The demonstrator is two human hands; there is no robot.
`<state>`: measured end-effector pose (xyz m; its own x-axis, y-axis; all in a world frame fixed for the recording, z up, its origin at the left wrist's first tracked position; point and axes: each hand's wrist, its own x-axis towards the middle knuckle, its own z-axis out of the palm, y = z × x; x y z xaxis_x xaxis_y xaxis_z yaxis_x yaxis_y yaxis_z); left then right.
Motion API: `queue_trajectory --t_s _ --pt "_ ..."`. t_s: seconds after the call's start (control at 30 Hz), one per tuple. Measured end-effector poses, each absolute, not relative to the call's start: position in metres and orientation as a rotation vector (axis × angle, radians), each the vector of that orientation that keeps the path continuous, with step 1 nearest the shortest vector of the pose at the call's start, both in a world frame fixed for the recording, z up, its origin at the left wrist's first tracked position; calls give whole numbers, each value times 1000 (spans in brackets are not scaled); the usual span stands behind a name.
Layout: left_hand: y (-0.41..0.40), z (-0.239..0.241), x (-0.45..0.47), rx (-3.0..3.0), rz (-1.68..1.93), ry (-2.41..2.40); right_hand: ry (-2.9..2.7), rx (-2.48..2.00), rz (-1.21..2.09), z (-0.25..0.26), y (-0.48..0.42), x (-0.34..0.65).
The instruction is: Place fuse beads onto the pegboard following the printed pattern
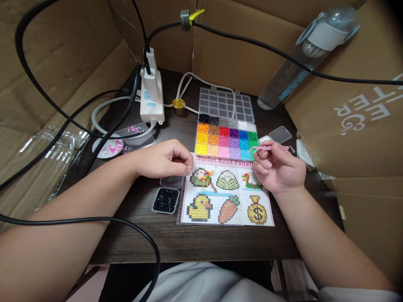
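Two hands are at work: the right hand (278,167), right of centre, pinches one pair of pink tweezers (263,148) between thumb and fingers, while the left hand (168,159), near the middle, is curled closed with its thumb against the forefinger; its palm is hidden, so whether it encloses anything I cannot tell. One pattern sheet (270,219) lies below centre with six pictures in two rows of three, among them a duck, a carrot and a money bag; over its left part is one clear pegboard (179,221), with coloured beads (206,179) grouped at its upper left. The right hand covers part of the sheet's upper-right picture. Two white plugs stand in one power strip (151,110) at upper left, and a large bottle (310,50) leans at upper right against cardboard (355,159). Black cables (252,40) sweep across the top and left, one passing in front of the left forearm at lower left. Behind the sheet, an open bead box (220,158) has twenty-four compartments of beads sorted by colour, its lid (225,100) folded back. One small square box (165,212), left of the sheet, is filled with black beads; a white dish (100,153) farther left carries pink and white ones, and a gold cup (179,111) sits at upper centre.
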<state>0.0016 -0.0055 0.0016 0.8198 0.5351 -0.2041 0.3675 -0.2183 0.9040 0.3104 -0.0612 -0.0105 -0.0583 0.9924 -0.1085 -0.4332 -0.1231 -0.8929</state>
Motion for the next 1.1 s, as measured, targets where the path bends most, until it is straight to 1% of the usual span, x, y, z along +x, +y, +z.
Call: queue_trajectory --t_s 0.57,1.1 --pt "-5 1 1 1838 169 702 -852 -947 1469 -11 -61 310" --pt "-6 2 2 1827 163 704 -794 -919 1507 -11 -61 308"
